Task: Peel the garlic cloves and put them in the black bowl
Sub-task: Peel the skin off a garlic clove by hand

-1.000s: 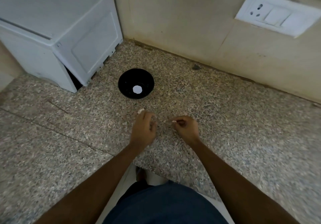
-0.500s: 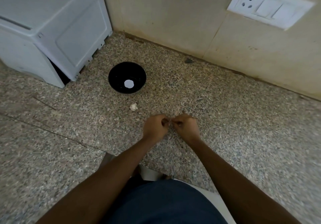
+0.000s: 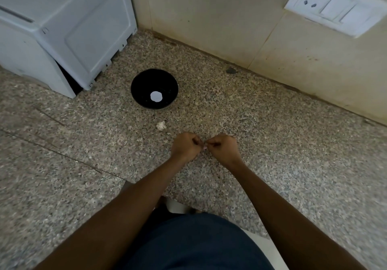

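Peeling step: left hand point(image 3: 186, 147) and right hand point(image 3: 224, 148) together, pinching garlic clove point(image 3: 205, 147) between fingertips. Next: strip skin, then carry forward-left to black bowl point(image 3: 154, 89). Loose garlic piece point(image 3: 161, 125) just beyond left hand.

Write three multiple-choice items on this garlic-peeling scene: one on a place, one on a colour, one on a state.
1. Where is the white lump?
A. In the bowl
B. On the counter between the bowl and the hands
C. On the white appliance

2. What colour is the bowl?
A. Black
B. Red
C. Green

3. What are the hands doing?
A. Lying flat
B. Pinching a small piece together
C. Lifting the bowl

Answers: 1 B, it lies on the counter; 2 A, its wall is black; 3 B, left hand and right hand meet around a small piece.
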